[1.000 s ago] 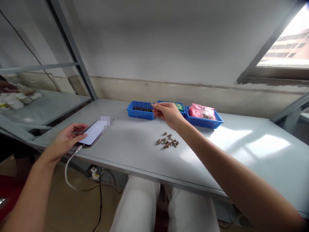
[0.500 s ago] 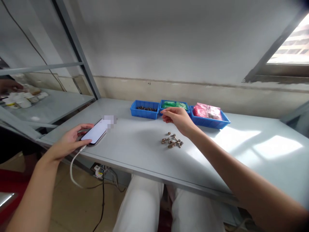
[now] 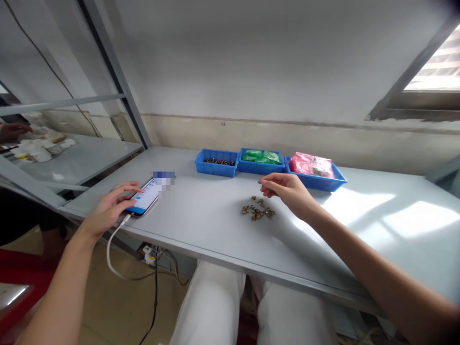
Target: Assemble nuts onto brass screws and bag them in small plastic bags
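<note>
A smartphone [image 3: 145,195] with a lit screen lies near the table's front left edge, a white cable plugged into its near end. Over its left side, my left hand [image 3: 109,206] has its fingers spread, with fingertips and thumb at the screen. My right hand [image 3: 287,189] hovers just above a small pile of brass-coloured screws [image 3: 258,211], thumb and fingers pinched together. Whatever may be between those fingertips is too small to make out.
Along the back stand three blue bins: one with small dark metal parts [image 3: 220,162], one with green packets [image 3: 262,156], one with pink packets [image 3: 312,164]. A metal frame [image 3: 131,115] rises at left; beyond it, another person's hand [image 3: 14,130] is near white containers [image 3: 39,149].
My right hand has come back from the bins towards the screw pile, still pinched. My left fingers have shifted onto the phone, whose blank screen now shows icons and a blue area.
</note>
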The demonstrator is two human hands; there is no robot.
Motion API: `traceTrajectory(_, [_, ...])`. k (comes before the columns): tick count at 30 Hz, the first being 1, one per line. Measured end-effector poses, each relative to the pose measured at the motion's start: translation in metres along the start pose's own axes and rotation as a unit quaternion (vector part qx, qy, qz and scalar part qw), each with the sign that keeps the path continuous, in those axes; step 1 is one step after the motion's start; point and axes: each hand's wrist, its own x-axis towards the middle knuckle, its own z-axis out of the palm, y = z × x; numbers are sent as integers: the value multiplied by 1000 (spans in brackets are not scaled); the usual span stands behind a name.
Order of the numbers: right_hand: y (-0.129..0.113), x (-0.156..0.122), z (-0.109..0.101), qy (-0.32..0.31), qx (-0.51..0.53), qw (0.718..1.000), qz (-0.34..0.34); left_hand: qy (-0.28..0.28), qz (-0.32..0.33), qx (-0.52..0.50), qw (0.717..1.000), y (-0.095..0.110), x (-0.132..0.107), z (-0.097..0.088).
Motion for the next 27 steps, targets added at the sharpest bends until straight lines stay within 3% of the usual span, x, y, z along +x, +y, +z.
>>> traceTrajectory(4, [3,-4,3,-5,-8,1000,20,5,22,3,1000,-2,2,-3])
traceTrajectory(10, [2,-7,7,-14,-16,999,27,-34,36,89,995,-5,8,-6])
traceTrajectory(22, [4,-10,5,-26,-30,999,28,13,35,160,986,-2,11,2])
traceTrajectory(27, [6,-10,7,-34,-31,999,24,-19,59,167,984,2,8,2])
